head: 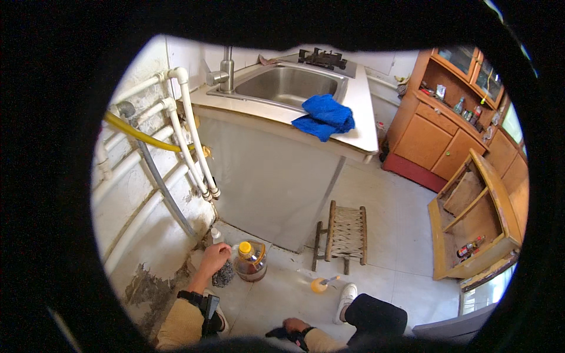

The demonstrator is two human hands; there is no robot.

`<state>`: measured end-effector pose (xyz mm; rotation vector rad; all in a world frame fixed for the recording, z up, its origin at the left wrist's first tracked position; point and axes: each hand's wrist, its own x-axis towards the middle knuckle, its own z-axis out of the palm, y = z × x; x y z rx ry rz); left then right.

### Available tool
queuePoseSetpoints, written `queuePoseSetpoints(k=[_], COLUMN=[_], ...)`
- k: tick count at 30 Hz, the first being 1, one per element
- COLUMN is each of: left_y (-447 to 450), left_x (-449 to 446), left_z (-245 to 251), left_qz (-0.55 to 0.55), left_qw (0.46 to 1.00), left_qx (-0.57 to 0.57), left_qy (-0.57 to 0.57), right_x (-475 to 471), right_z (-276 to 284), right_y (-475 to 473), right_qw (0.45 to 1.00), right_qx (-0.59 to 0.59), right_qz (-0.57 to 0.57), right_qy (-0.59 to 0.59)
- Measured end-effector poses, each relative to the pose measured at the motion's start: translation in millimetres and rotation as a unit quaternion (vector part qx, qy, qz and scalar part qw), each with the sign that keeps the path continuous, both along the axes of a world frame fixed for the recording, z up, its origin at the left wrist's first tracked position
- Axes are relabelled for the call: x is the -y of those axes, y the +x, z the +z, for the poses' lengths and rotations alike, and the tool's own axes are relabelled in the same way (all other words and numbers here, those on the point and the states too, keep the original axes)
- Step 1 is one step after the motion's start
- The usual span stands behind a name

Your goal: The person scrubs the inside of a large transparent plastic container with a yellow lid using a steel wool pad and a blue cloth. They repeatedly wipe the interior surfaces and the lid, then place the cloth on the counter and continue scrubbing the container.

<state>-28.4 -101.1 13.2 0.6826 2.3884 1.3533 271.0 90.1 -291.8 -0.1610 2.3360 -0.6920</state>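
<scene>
My left hand (pixel 215 256) reaches down beside the wall, fingers curled, just above a speckled dark grey bundle (pixel 223 274). Whether the fingers grip the bundle is unclear. Behind the hand stands a white-topped bottle (pixel 216 234), partly hidden. To its right, a clear plastic jug (pixel 250 268) with a yellow cap and handle holds some brown liquid on the floor. My right hand (pixel 296 325) is low at the bottom edge, closed around a dark object (pixel 276 332) that I cannot identify. Farther right lies a small yellow rounded object (pixel 318 285) with a grey stem.
A low stool (pixel 347 234) with a woven seat stands ahead. Behind it rises the counter with a steel sink (pixel 287 84) and a blue cloth (pixel 326 117). White pipes (pixel 132 220) line the left wall. An open wooden cabinet (pixel 476 216) is on the right.
</scene>
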Motion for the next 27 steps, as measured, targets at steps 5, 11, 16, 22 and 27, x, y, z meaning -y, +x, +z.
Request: queuePoseSetpoints(k=[5,11,16,22,27], left_y=[37,131,192,223,229], left_x=[-7,-17,-29,-34,-27], left_z=[15,38,61,90,122], left_qz=[-0.062,-0.167,-0.154,-0.057,-0.007], left_qw=[0.986,0.970,0.935,0.950,0.897], left_qx=[0.125,0.177,0.272,0.246,0.363], left_qy=[0.089,0.007,0.166,0.184,0.252], right_x=[-8,-26,-19,-26,-26], right_z=[136,311,374,381,379], right_y=[-48,-45,-27,-10,-5], right_qw=[0.965,0.827,0.669,0.565,0.547], right_qx=[-0.077,-0.158,-0.078,0.021,0.028], right_qz=[-0.199,-0.363,-0.449,-0.452,-0.431], right_qy=[-0.154,-0.398,-0.588,-0.689,-0.717])
